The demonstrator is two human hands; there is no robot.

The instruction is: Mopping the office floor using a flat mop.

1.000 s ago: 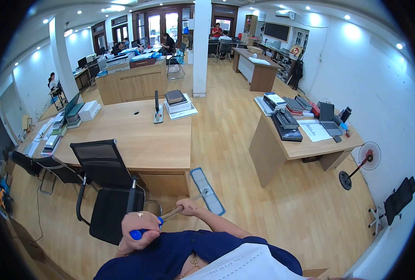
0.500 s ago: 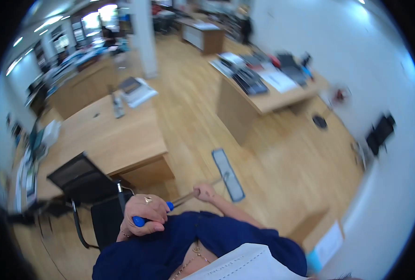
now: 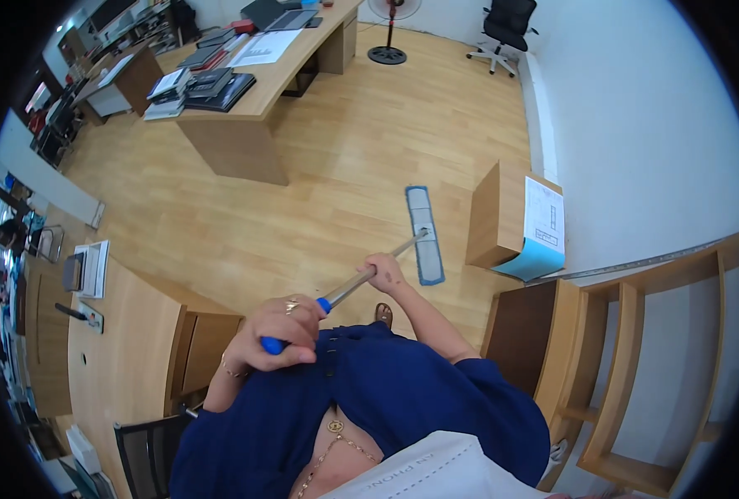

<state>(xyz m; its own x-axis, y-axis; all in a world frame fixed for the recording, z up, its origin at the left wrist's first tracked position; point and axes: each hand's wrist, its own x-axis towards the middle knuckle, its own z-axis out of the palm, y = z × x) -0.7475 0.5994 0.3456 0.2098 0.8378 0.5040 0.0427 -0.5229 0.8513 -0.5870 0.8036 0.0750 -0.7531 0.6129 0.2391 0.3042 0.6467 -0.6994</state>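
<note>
This is an office. A long wooden surface [image 3: 244,108] carries binders [image 3: 211,83], papers [image 3: 261,48] and a laptop [image 3: 282,15]. A swivel chair [image 3: 506,25] and a fan [image 3: 388,29] stand on the wood floor [image 3: 336,191].

You stand on a pale wooden floor [image 3: 336,166]; ahead sits a long wooden desk [image 3: 244,108] stacked with papers and folders; a pedestal fan [image 3: 388,33] and black chair [image 3: 506,21] flank the white wall [image 3: 635,125]; open wooden shelves [image 3: 635,374] rise beside you.

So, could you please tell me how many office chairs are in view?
2: a black office chair in the far corner beside the standing fan, another black chair at the near desk. Others may be hidden.
</note>
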